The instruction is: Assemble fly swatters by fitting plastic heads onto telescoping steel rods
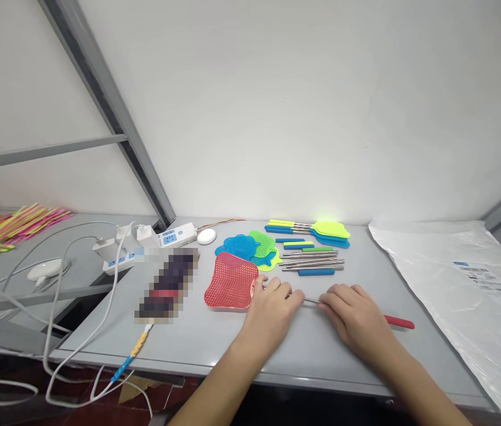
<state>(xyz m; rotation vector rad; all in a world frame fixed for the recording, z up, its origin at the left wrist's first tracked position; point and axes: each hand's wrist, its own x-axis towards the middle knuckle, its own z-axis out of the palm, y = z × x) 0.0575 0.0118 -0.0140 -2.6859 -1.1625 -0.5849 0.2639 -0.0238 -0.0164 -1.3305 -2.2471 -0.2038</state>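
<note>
A red fly swatter (231, 283) lies across the grey table, its mesh head to the left and its red handle (400, 322) sticking out on the right. My left hand (273, 307) is closed around the swatter where the head meets the metal rod. On the rod's right part, my right hand (354, 313) is closed too. A short stretch of bare rod (311, 300) shows between the two hands. Beyond them lie loose metal rods (314, 258), blue handle sleeves (316, 272) and a green sleeve (317, 249). Several loose blue and green swatter heads (238, 245) overlap behind the red one.
Whole swatters (327, 229) are stacked near the wall. A pixelated phone-like object (168, 284) with a cable lies left, near a power strip (177, 235) and a white round device (206, 236). A white plastic bag (449, 278) covers the right side.
</note>
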